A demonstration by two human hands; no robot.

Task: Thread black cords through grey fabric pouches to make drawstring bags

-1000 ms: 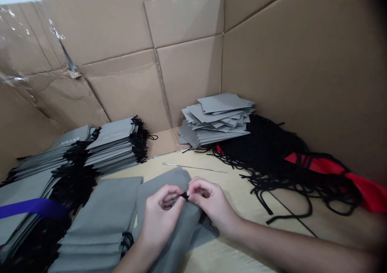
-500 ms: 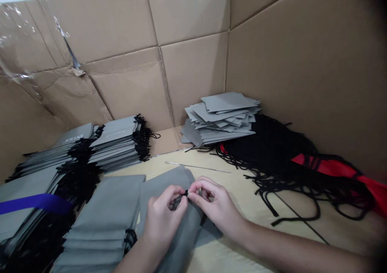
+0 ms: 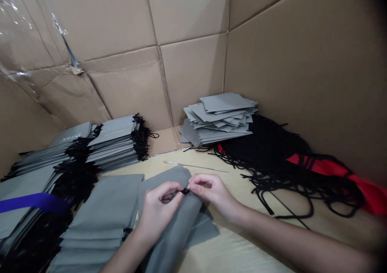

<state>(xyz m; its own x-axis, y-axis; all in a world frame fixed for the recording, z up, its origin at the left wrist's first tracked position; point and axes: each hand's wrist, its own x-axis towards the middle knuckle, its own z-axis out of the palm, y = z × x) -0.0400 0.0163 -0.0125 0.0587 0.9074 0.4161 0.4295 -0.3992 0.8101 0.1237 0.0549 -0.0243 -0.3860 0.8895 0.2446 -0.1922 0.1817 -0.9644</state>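
Note:
A grey fabric pouch (image 3: 177,224) lies on the wooden table in front of me. My left hand (image 3: 159,210) and my right hand (image 3: 210,192) meet over its upper end, both pinched on a short black drawstring (image 3: 184,191) that sticks out of the pouch. The fingertips of the two hands almost touch at the cord. A thin metal threading needle (image 3: 195,167) lies on the table just beyond my hands.
Stacks of grey pouches with black cords (image 3: 116,142) fill the left side. A pile of flat grey pouches (image 3: 219,117) sits at the back. Loose black cords (image 3: 281,160) and red fabric (image 3: 332,170) lie right. Cardboard walls (image 3: 302,63) enclose the table. A purple strap (image 3: 33,202) crosses the left.
My hands stay pinched on the black cord over the pouch, with the fingers working it slightly. The view has shifted a little; nothing else has moved.

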